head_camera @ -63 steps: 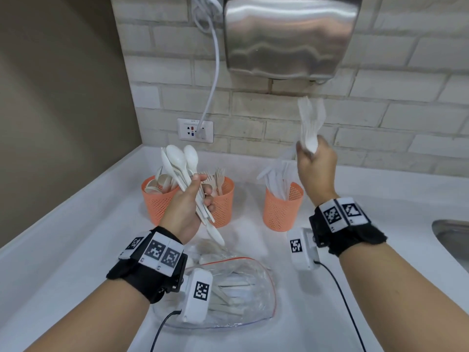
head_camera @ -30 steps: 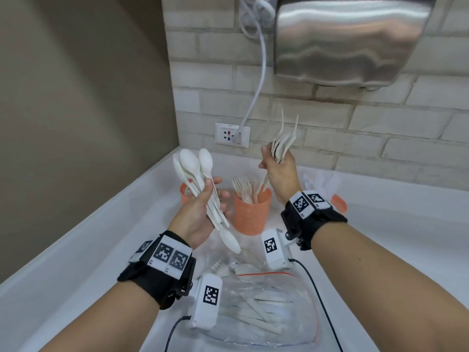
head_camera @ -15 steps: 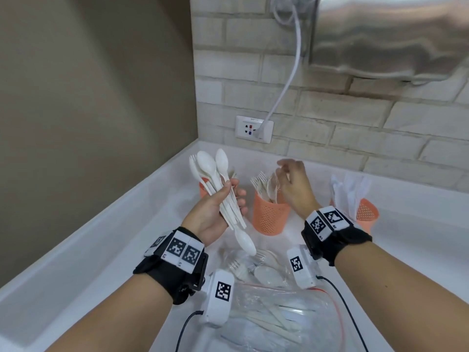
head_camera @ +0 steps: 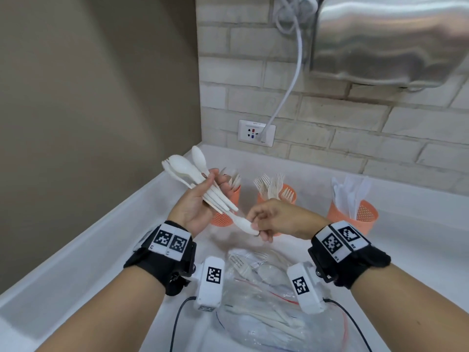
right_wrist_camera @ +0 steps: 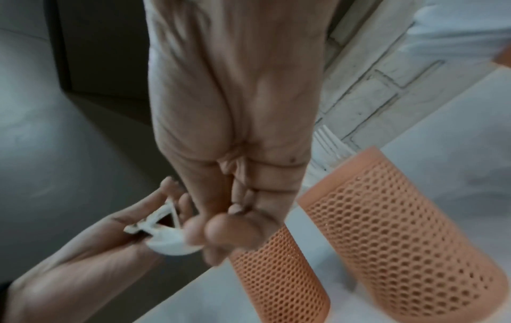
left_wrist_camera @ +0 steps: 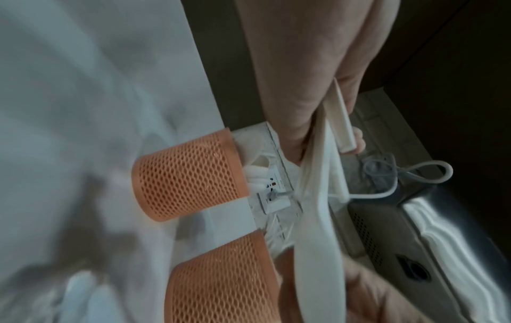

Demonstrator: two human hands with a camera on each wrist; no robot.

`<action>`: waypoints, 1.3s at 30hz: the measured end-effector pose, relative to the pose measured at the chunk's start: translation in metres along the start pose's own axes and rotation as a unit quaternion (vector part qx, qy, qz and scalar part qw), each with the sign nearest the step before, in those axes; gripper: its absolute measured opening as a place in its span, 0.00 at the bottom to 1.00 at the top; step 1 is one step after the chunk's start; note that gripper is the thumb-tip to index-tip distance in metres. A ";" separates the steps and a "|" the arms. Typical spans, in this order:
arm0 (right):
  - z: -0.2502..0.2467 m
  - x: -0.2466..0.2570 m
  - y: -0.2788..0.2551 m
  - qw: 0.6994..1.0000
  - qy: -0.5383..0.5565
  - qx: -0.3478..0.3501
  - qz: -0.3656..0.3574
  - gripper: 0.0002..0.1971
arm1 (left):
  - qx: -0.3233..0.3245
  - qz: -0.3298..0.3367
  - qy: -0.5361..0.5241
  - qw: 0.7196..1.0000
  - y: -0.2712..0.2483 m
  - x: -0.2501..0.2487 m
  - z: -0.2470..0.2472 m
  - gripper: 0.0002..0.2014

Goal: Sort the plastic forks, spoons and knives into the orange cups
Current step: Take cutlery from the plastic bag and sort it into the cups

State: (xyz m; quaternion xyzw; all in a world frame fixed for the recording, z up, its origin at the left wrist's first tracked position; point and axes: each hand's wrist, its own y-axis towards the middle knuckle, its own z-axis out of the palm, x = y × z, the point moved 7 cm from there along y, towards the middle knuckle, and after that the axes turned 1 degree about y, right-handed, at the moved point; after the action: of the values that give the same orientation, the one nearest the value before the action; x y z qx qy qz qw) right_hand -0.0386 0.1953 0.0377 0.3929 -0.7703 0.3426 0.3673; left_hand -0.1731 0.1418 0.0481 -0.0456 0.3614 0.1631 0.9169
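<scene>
Plastic cutlery (head_camera: 200, 184) part-sorted: spoons, forks, knives already standing in three orange cups (head_camera: 352, 212). Left hand (head_camera: 195, 207) clamped round a mixed bunch; right hand (head_camera: 274, 219) pinching one inverted spoon (head_camera: 241, 223). More left in the clear bag (head_camera: 274, 313).

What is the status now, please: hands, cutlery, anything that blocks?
Left hand grips cutlery bunch. Right hand pinches one spoon at its bowl, low end of bunch. Three cups part filled. Nothing blocks them.

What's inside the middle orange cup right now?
White plastic forks stand tines-up in the middle orange cup. The right hand covers the cup's lower part, so how many forks it holds cannot be seen.
</scene>
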 end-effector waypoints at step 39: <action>-0.132 0.091 -0.066 0.786 -0.035 -0.565 -0.249 0.10 | 0.200 -0.148 0.405 0.880 -0.023 0.038 0.000 0.08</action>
State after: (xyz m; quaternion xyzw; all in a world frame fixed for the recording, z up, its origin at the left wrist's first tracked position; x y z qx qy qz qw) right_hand 0.0184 0.2411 0.1952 0.3046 -0.7141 -0.2713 0.5689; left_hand -0.1393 0.1298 0.0211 0.0236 0.7151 -0.0830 0.6937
